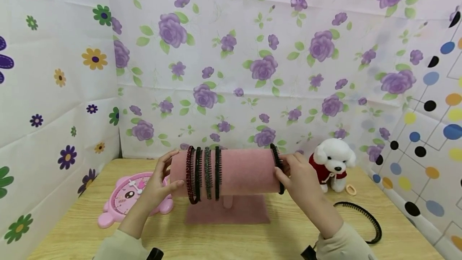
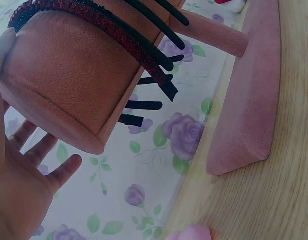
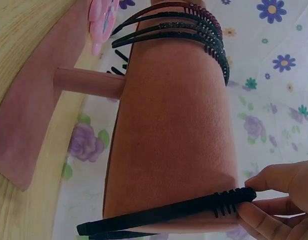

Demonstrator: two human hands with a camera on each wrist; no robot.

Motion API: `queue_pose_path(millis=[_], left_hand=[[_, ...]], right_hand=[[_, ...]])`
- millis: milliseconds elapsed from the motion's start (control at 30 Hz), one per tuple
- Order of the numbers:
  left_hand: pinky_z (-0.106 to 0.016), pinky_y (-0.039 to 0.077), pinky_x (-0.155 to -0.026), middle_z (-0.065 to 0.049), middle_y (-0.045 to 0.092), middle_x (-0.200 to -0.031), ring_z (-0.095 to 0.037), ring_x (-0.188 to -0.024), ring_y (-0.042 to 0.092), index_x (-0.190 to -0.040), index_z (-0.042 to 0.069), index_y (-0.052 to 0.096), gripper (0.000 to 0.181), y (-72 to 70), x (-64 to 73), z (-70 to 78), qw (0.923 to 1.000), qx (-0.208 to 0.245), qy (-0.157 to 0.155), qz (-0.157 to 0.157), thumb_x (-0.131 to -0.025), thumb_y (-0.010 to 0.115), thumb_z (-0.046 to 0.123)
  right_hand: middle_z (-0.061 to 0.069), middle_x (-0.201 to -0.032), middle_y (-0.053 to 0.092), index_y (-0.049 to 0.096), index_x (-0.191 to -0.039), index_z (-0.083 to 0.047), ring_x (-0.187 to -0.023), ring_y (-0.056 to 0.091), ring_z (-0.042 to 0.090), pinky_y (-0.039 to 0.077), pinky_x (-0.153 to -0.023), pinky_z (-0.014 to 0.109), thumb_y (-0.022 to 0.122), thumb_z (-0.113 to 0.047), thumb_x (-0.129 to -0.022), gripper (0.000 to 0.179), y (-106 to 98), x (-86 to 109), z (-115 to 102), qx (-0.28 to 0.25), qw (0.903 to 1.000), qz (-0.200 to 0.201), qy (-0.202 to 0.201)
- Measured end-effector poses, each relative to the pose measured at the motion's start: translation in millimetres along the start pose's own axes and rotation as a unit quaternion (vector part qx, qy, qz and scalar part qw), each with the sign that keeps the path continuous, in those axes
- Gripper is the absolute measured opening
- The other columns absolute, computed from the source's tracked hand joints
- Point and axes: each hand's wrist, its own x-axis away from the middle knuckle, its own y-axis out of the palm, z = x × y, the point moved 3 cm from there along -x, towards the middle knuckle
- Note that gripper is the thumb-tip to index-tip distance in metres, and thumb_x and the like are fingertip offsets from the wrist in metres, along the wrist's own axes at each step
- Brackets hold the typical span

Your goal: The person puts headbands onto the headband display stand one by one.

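Observation:
A pink velvet display roll (image 1: 247, 171) lies level on a short post above its flat pink base (image 1: 231, 212). Toward its left end sit several headbands, the outermost a dark red beaded headband (image 1: 190, 175). My right hand (image 1: 301, 175) pinches a black headband (image 3: 174, 210) that straddles the roll's right end. My left hand (image 1: 159, 181) is at the roll's left end, its thumb toward the front and its fingers behind. In the left wrist view, that hand (image 2: 23, 180) has its fingers spread beside the roll's end.
Behind the left forearm lies a pink clock (image 1: 126, 196) with a cartoon face. At the right are a white toy dog (image 1: 333, 161) in a red top, a small beige ring (image 1: 351, 189) and another black headband (image 1: 368, 216). Patterned cloth hangs around the wooden table (image 1: 72, 232).

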Motion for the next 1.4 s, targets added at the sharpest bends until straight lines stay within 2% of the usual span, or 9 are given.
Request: queue_pose_path(millis=[167, 433, 600, 667, 800, 900, 1067, 1200, 1400], left_hand=[[-0.038, 0.033, -0.104, -0.002, 0.024, -0.157, 0.000, -0.135, 0.030, -0.149, 0.017, 0.025, 0.078, -0.4, -0.4, -1.4, 1.0000, -0.008, -0.003, 0.005, -0.084, 0.065, 0.004], [-0.022, 0.031, -0.104, -0.006, 0.022, -0.158, -0.021, -0.141, 0.028, -0.149, 0.024, 0.027, 0.078, 0.3, 1.0, -1.2, 1.0000, -0.005, -0.001, 0.005, -0.084, 0.066, 0.007], [-0.047, 0.031, -0.107, -0.007, 0.022, -0.158, -0.035, -0.141, 0.026, -0.149, 0.024, 0.027, 0.077, 0.9, 0.4, 0.0, 1.0000, -0.005, -0.004, 0.005, -0.084, 0.066, 0.008], [-0.057, 0.029, -0.106, -0.007, 0.022, -0.158, -0.034, -0.140, 0.026, -0.149, 0.024, 0.027, 0.077, 0.7, 0.2, 0.3, 1.0000, -0.005, -0.005, 0.006, -0.084, 0.066, 0.009], [-0.061, 0.028, -0.105, -0.007, 0.023, -0.158, -0.012, -0.138, 0.030, -0.149, 0.025, 0.027, 0.077, 0.3, 0.2, -0.2, 0.9999, -0.005, -0.006, 0.007, -0.084, 0.066, 0.009], [-0.060, 0.029, -0.105, -0.007, 0.024, -0.158, -0.010, -0.138, 0.031, -0.149, 0.025, 0.027, 0.077, 0.3, 0.2, -0.6, 0.9999, -0.006, -0.007, 0.008, -0.084, 0.066, 0.008], [-0.064, 0.029, -0.103, -0.010, 0.022, -0.158, -0.038, -0.140, 0.027, -0.149, 0.024, 0.027, 0.077, 0.3, 0.4, -0.9, 0.9999, -0.002, -0.015, 0.006, -0.084, 0.066, 0.009], [-0.068, 0.028, -0.103, -0.011, 0.020, -0.158, -0.044, -0.141, 0.024, -0.149, 0.023, 0.026, 0.077, 0.4, -0.1, -0.4, 0.9998, 0.002, -0.019, 0.004, -0.085, 0.066, 0.010], [-0.066, 0.029, -0.103, -0.013, 0.022, -0.157, -0.041, -0.139, 0.026, -0.149, 0.019, 0.026, 0.076, 0.0, -0.1, 0.3, 0.9998, 0.007, -0.020, 0.001, -0.085, 0.066, 0.009]], right_hand=[[0.010, -0.089, 0.060, 0.067, -0.102, 0.000, -0.077, 0.061, 0.022, 0.052, -0.066, 0.035, 0.073, -0.013, -0.084, 0.024, 2, -4.2, -3, -0.007, 0.9997, -0.016, 0.015], [0.007, -0.089, 0.061, 0.067, -0.112, -0.004, -0.074, 0.061, 0.016, 0.050, -0.062, 0.028, 0.076, -0.016, -0.081, 0.034, -5, -7.8, 0, -0.020, 0.9988, -0.044, 0.000], [0.005, -0.090, 0.062, 0.066, -0.115, -0.006, -0.074, 0.061, 0.016, 0.049, -0.062, 0.026, 0.076, -0.021, -0.081, 0.038, -10, -12.9, 9, -0.022, 0.9975, -0.058, -0.036], [0.007, -0.094, 0.063, 0.066, -0.115, -0.007, -0.076, 0.061, 0.017, 0.050, -0.064, 0.027, 0.076, -0.022, -0.081, 0.038, -11, -15.8, 14, -0.019, 0.9967, -0.061, -0.051], [0.010, -0.107, 0.063, 0.064, -0.119, -0.008, -0.084, 0.060, 0.020, 0.052, -0.071, 0.033, 0.077, -0.025, -0.081, 0.043, -12, -22.2, 24, -0.020, 0.9930, -0.084, -0.081], [0.011, -0.122, 0.060, 0.059, -0.127, -0.011, -0.101, 0.060, 0.024, 0.052, -0.082, 0.040, 0.077, -0.030, -0.080, 0.054, -11, -27.4, 30, -0.035, 0.9864, -0.125, -0.101], [0.014, -0.147, 0.043, 0.047, -0.142, -0.019, -0.130, 0.045, 0.039, 0.043, -0.097, 0.058, 0.078, -0.041, -0.076, 0.075, -8, -34.2, 39, -0.060, 0.9670, -0.210, -0.130], [0.014, -0.156, 0.030, 0.041, -0.145, -0.028, -0.138, 0.034, 0.044, 0.039, -0.099, 0.063, 0.078, -0.044, -0.075, 0.081, -4, -35.5, 45, -0.073, 0.9522, -0.264, -0.135], [0.009, -0.154, 0.037, 0.043, -0.143, -0.028, -0.142, 0.033, 0.035, 0.034, -0.108, 0.059, 0.081, -0.039, -0.073, 0.080, -1, -39.9, 48, -0.097, 0.9431, -0.284, -0.144]])
